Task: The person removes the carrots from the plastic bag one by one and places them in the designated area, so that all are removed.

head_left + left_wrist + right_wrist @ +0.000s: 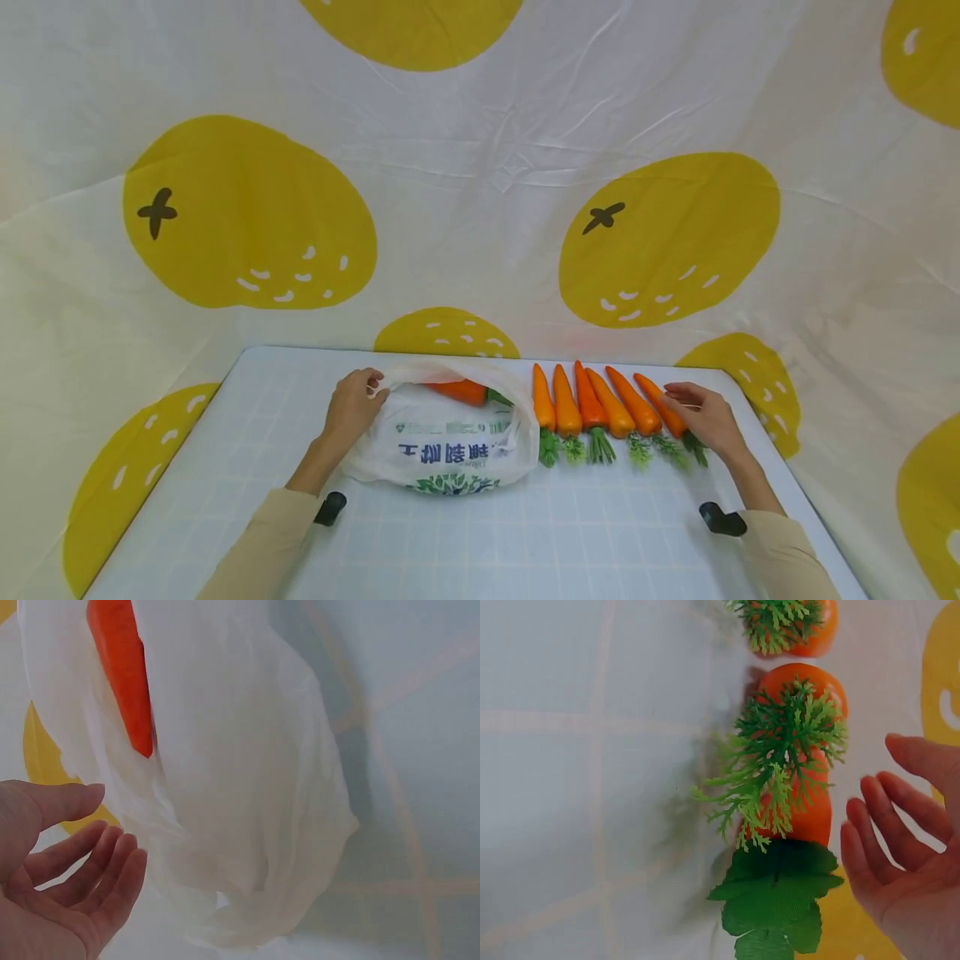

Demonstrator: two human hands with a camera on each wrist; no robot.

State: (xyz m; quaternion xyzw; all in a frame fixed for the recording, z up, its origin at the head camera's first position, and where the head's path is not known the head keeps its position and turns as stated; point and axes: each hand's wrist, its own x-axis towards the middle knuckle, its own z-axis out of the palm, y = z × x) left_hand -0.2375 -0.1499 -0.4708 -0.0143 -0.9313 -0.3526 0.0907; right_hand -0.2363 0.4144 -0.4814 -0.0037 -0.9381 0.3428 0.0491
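A white plastic bag (442, 417) with blue lettering lies on its side, and a carrot (461, 391) shows in its mouth. Beside the bag's left edge is my left hand (356, 404), its fingers loosely bent with nothing between them. In the left wrist view the orange carrot (127, 675) lies within the bag's folds, beyond the fingertips. My right hand (705, 412) hovers at the rightmost carrot (660, 404) of a row, fingers loosely bent. The right wrist view shows that hand (907, 840) holding nothing, next to the carrots' green tops (780, 892).
Several carrots (567, 400) lie side by side right of the bag, tips toward the back. They rest on a pale gridded table (600, 533). A white cloth (465, 208) printed with yellow fruit hangs behind.
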